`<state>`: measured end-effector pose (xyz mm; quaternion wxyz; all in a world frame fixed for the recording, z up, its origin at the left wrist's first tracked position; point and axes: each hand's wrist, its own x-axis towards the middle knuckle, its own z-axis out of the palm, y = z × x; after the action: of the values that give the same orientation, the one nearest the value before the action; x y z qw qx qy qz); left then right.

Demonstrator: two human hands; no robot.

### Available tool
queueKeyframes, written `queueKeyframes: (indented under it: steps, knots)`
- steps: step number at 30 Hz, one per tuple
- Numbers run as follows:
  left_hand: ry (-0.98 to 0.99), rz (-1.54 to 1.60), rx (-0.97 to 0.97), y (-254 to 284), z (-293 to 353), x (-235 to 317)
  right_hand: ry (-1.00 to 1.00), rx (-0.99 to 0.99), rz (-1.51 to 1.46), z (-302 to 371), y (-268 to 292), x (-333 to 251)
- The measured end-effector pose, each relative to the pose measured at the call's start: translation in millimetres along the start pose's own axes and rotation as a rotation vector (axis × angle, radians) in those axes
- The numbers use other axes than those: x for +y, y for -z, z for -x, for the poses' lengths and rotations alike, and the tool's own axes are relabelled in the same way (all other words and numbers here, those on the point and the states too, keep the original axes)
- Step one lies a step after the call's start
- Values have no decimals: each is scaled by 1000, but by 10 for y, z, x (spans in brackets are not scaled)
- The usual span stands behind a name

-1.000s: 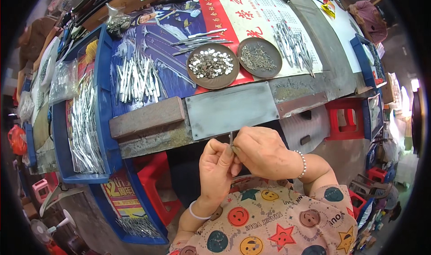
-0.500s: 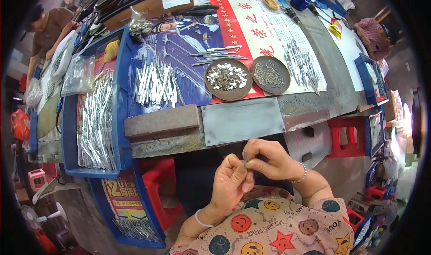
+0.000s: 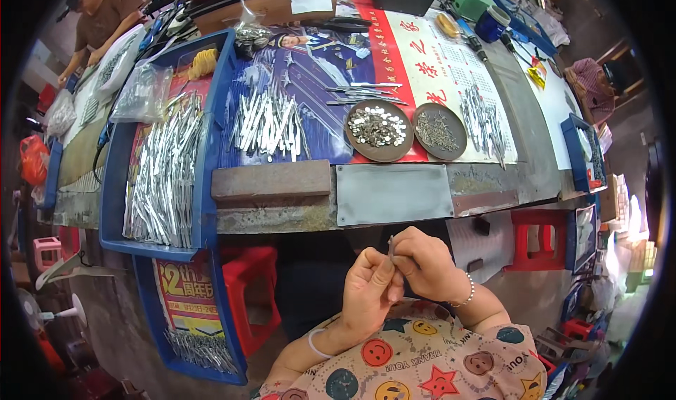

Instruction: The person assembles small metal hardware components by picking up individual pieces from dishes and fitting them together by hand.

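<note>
My left hand (image 3: 367,287) and my right hand (image 3: 428,267) meet just in front of the bench edge, fingertips pinched together. A small, thin metal piece (image 3: 391,246) sticks up between them; its lower part is hidden by the fingers, and its exact kind is too small to make out. Beyond the hands, a grey metal plate (image 3: 394,194) lies at the bench's front edge. Behind it are a brown dish (image 3: 380,157) of small shiny discs and another brown dish (image 3: 461,146) of tiny pin-like parts.
Flat metal strips (image 3: 269,127) lie left of the dishes, and thinner ones (image 3: 484,122) lie right. A blue tray (image 3: 205,182) holds many more strips. A wooden block (image 3: 271,180) borders the bench. Red stools (image 3: 539,238) stand below. Another person (image 3: 105,20) sits far left.
My view has shifted slightly, so the bench appears a little to the right. Both hands stay together, still pinching the small metal piece.
</note>
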<state>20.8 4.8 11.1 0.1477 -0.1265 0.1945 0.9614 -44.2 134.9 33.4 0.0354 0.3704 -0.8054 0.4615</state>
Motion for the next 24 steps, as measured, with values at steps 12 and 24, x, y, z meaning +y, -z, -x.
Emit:
queueKeyframes:
  steps: [12, 24]
  knots:
    - [14, 45, 63, 61, -21, -29, 149, 36, 183, 32, -49, 8]
    - [65, -6, 5, 1, -39, -44, -269, -190, -512, 72, 167, 201]
